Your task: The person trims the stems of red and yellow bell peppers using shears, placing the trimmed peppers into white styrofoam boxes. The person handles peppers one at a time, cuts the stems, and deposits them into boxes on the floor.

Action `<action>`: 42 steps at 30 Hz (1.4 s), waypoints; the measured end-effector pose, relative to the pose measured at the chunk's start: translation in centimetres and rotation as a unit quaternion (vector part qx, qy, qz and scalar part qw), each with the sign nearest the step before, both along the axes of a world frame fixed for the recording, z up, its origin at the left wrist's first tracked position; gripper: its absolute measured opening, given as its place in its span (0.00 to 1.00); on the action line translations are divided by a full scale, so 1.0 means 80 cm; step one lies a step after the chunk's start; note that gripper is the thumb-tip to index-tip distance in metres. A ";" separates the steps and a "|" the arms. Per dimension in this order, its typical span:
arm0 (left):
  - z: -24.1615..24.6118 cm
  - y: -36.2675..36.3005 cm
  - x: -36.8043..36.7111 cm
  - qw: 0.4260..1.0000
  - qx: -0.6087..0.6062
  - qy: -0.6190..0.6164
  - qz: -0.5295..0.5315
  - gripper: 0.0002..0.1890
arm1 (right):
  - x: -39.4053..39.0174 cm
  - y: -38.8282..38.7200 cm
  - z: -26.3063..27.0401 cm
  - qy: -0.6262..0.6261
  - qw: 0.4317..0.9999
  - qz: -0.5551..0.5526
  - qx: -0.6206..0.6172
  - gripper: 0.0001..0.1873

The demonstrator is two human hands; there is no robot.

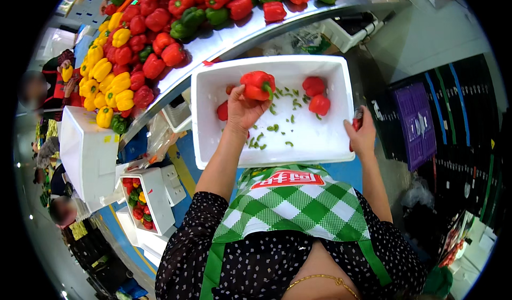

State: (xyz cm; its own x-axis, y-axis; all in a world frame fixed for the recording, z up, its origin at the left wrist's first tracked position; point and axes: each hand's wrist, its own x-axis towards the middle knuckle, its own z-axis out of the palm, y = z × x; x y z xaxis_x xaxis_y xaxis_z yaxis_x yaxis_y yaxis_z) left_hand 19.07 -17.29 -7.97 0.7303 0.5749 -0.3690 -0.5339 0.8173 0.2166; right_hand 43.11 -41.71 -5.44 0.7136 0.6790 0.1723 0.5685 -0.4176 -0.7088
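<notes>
A white foam box [272, 163] lies before me with cut green stem pieces [273, 128] scattered over its floor. My left hand [247, 110] holds a red bell pepper [256, 85], its green stem facing right and down, above the box's left half. At the box's right wall, my right hand [362, 134] grips a small red-handled tool [357, 121]; its kind cannot be told. Two red bell peppers [319, 105] lie inside at the right. Another red pepper [223, 111] is partly hidden behind my left hand and wrist.
Beyond the box, a metal table [240, 40] bears heaped red, green and yellow peppers [102, 70]. Lower left stands a foam box of mixed peppers [158, 204]. Stacked dark crates, one purple [414, 124], are at right. A person's hands [69, 85] are far left.
</notes>
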 end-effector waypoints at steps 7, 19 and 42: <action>0.046 -0.003 -0.010 0.998 0.054 0.030 0.014 0.34 | -0.085 0.092 0.024 -0.109 0.964 0.244 -0.001 0.33; 0.072 0.019 -0.050 0.961 0.241 0.130 0.038 0.36 | -0.135 0.111 0.052 0.202 0.946 0.252 -0.020 0.33; 0.023 -0.001 -0.081 0.958 0.219 0.125 -0.135 0.30 | -0.170 0.120 0.016 0.532 0.827 0.181 0.008 0.26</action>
State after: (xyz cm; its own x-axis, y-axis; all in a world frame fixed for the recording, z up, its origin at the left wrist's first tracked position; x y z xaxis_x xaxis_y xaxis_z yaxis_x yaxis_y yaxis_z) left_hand 12.58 -17.37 -6.16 0.7945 0.5169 -0.3187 -0.2021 0.7199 0.6640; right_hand 29.49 -32.08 -4.12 0.2179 0.8854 -0.4106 -0.2947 -0.3414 -0.8925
